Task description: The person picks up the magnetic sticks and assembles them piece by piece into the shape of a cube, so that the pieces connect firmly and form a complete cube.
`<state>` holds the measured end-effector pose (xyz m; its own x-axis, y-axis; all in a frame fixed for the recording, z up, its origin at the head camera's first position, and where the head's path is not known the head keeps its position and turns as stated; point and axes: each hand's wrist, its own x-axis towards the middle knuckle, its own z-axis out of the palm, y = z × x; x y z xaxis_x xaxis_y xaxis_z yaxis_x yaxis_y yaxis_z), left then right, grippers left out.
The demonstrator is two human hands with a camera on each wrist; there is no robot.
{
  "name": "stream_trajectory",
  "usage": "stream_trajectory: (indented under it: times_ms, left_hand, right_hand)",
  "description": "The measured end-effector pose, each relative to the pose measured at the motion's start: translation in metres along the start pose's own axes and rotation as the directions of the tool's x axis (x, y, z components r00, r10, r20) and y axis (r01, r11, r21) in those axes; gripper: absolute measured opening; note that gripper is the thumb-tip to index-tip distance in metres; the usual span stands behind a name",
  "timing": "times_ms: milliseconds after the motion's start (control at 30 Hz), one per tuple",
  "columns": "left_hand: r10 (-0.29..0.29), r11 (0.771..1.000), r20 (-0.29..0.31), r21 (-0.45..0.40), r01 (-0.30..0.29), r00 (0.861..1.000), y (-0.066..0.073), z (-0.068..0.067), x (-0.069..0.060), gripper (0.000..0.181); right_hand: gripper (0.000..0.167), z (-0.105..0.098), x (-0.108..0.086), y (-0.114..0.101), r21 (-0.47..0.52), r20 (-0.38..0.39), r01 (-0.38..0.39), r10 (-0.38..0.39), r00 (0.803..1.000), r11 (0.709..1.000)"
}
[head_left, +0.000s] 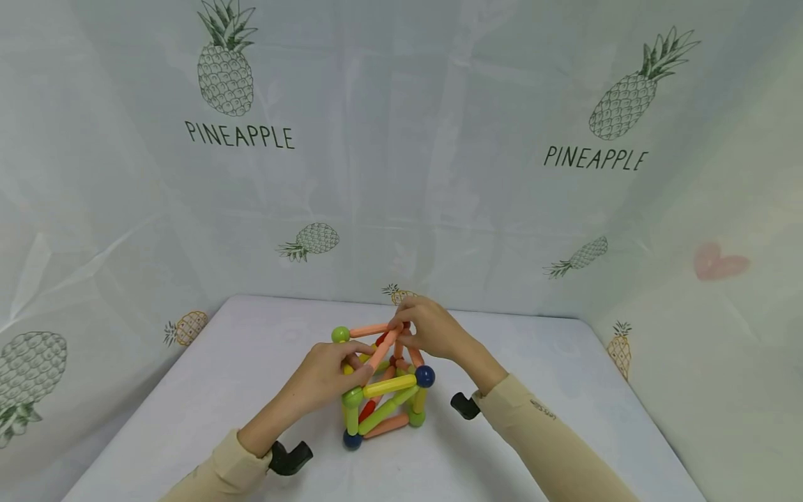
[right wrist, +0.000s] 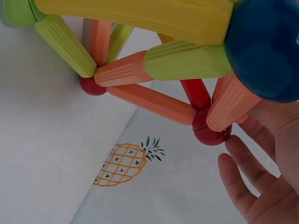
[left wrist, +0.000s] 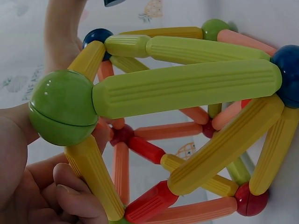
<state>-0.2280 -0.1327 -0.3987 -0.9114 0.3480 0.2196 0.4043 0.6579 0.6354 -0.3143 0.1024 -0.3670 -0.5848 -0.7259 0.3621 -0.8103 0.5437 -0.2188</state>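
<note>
A frame built of magnetic rods and balls stands on the table, with a green ball [head_left: 353,397] at its near top left corner and a blue ball [head_left: 424,376] at the near top right. Across its top slants an orange rod [head_left: 383,350]. My left hand [head_left: 323,373] pinches the rod's near end beside that green ball; in the left wrist view its curled fingers [left wrist: 77,193] lie by a yellow rod [left wrist: 93,172]. At the far end, my right hand [head_left: 429,328] pinches the orange rod close to a red ball [right wrist: 211,128]. Its fingertips partly hide that joint.
Another green ball [head_left: 341,335] tops the far left corner. A dark blue ball [head_left: 353,439] and a green ball [head_left: 417,418] sit at the base on the white table [head_left: 502,446]. A pineapple-printed curtain [head_left: 414,174] hangs behind the table.
</note>
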Motion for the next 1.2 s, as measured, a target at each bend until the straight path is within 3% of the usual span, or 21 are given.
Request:
stream_trajectory:
  times_ms: [267, 567, 900, 1200]
  left_hand:
    - [-0.003, 1.0, 0.006, 0.013, 0.003, 1.0, 0.004, -0.002, -0.001, 0.031]
    - [0.043, 0.997, -0.012, 0.071, -0.042, 0.999, 0.007, 0.0, -0.001, 0.026]
    - [0.089, 0.992, -0.051, 0.089, -0.084, 0.995, 0.004, 0.0, -0.005, 0.022]
    - [0.096, 0.994, -0.061, 0.059, -0.092, 0.994, -0.004, -0.003, -0.006, 0.02]
  right_hand:
    - [0.017, 0.001, 0.001, -0.002, -0.02, 0.003, 0.008, -0.008, 1.0, 1.0]
    - [0.014, 0.002, 0.0, -0.007, -0.061, 0.042, -0.04, 0.043, 0.998, 0.997]
    - [0.016, 0.0, -0.008, -0.004, -0.028, 0.002, 0.004, -0.004, 1.0, 1.0]
    - [0.019, 0.003, -0.018, 0.001, 0.009, -0.02, -0.087, 0.087, 0.996, 0.996]
